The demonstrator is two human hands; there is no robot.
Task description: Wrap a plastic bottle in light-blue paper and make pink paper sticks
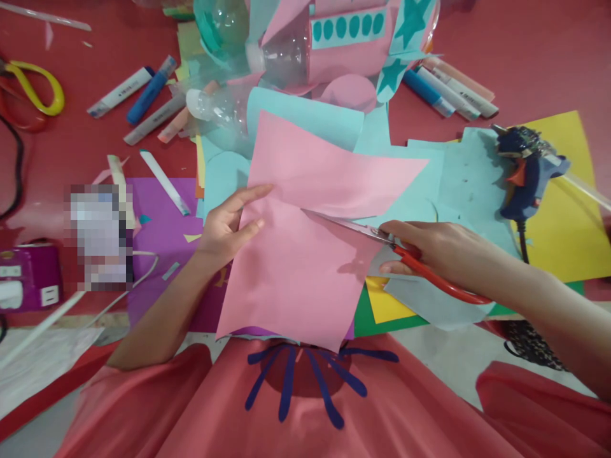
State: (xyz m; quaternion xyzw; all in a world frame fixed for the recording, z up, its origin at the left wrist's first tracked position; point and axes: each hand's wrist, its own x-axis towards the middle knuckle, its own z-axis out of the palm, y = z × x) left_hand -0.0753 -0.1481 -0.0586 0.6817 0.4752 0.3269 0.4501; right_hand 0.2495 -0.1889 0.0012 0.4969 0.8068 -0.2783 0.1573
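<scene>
A large pink paper sheet [296, 273] lies in front of me, cut partway across from its right edge. My left hand [231, 222] pinches the sheet's left edge, fingers on top near the end of the cut. In my right hand [424, 245] are red-handled scissors [439, 283], their blades reaching leftward into the cut. The upper flap of the sheet lifts above the blades. Behind it rests a clear plastic bottle [219, 108] wrapped in light blue paper [305, 117]. Farther back, another bottle [286, 57] wears pink paper with teal dots and stars.
A blue glue gun [529, 178] lies on yellow paper [577, 235] at the right. Markers [429, 92] sit on both sides of the bottles. Yellow-handled scissors [45, 86], a blurred-out phone-like object [100, 235] and a purple power block [31, 277] are at the left.
</scene>
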